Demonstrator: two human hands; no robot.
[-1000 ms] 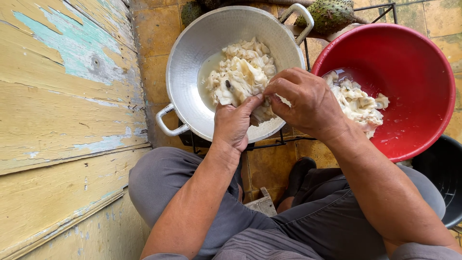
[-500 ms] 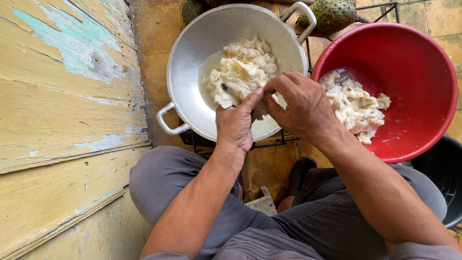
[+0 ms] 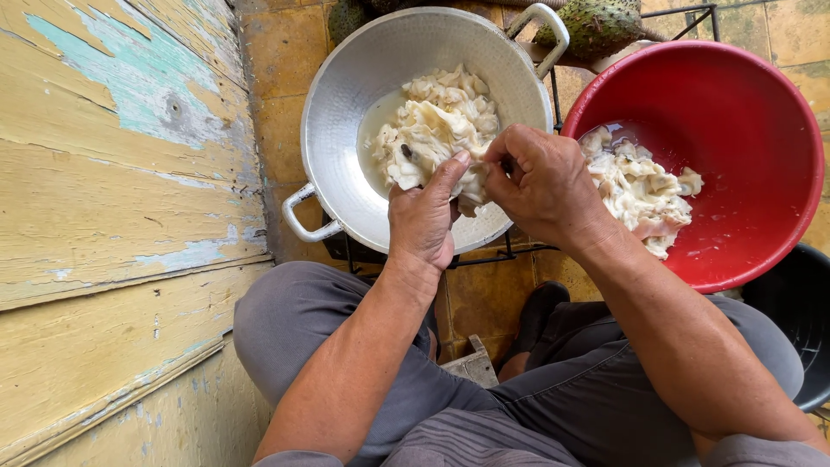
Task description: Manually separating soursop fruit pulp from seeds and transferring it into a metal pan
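Note:
A silver two-handled pan (image 3: pixel 346 95) holds a heap of white fruit pulp (image 3: pixel 437 117) in some liquid. Beside it on the right, a red plastic basin (image 3: pixel 743 130) holds more white pulp (image 3: pixel 640 186). My left hand (image 3: pixel 424 216) and my right hand (image 3: pixel 540 182) meet over the pan's near rim, both pinching one piece of pulp between the fingers. A dark seed shows in the pulp just above my left thumb. What my right fingers hold is partly hidden.
A worn yellow wooden wall with flaking paint (image 3: pixel 112 216) fills the left side. Green spiky fruit (image 3: pixel 605 26) lies behind the pan. A black bucket (image 3: pixel 800 320) stands at the right edge. The pan rests on a dark metal rack (image 3: pixel 510 255) over a tiled floor.
Both hands stay together over the pan's rim, with the fingers shifting slightly on the piece of pulp. Pan and basin have not moved.

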